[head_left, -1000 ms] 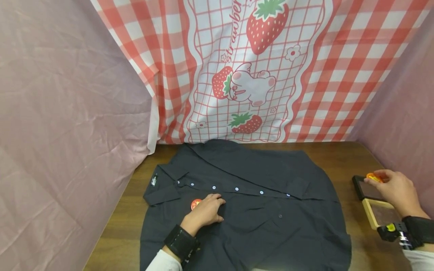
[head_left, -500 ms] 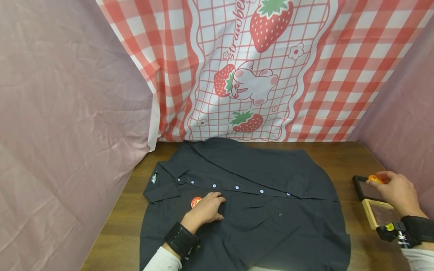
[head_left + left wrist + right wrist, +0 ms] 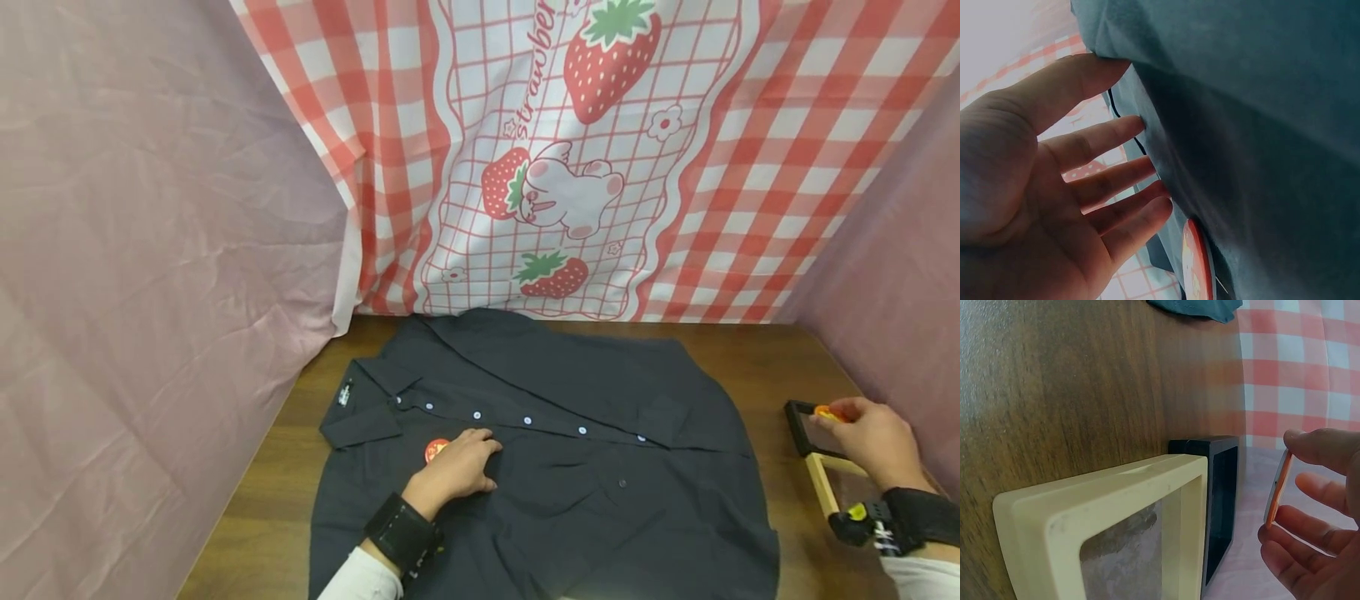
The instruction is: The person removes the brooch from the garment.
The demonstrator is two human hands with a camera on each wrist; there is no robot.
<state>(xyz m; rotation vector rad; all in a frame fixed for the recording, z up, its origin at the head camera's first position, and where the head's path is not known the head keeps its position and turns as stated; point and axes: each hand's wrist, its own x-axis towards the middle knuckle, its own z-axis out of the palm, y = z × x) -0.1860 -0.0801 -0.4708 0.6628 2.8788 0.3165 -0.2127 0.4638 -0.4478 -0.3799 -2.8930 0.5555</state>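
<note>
A dark button-up shirt [image 3: 570,508] lies spread on the table, collar toward the left. My left hand [image 3: 456,468] rests on its front, fingertips and thumb touching the cloth below the row of buttons. Just beside that hand, a round red badge [image 3: 435,450] sits on the shirt; the left wrist view shows the badge [image 3: 1196,262] nearly edge-on near the little finger. At the far right, my right hand [image 3: 881,440] pinches a round orange badge [image 3: 828,413] above a black frame-like box [image 3: 798,429]. In the right wrist view the badge [image 3: 1278,487] is held by its edges between thumb and fingers.
A cream frame-like box [image 3: 822,487] adjoins the black one on the wooden table [image 3: 757,358]. Behind the table hangs a red-and-white checked strawberry cloth [image 3: 558,183]. Pink cloth walls [image 3: 165,250] close off both sides.
The head view has shifted slightly. My right hand, still holding the orange badge, has moved a little lower over the black box. The left hand stays in place on the shirt.
</note>
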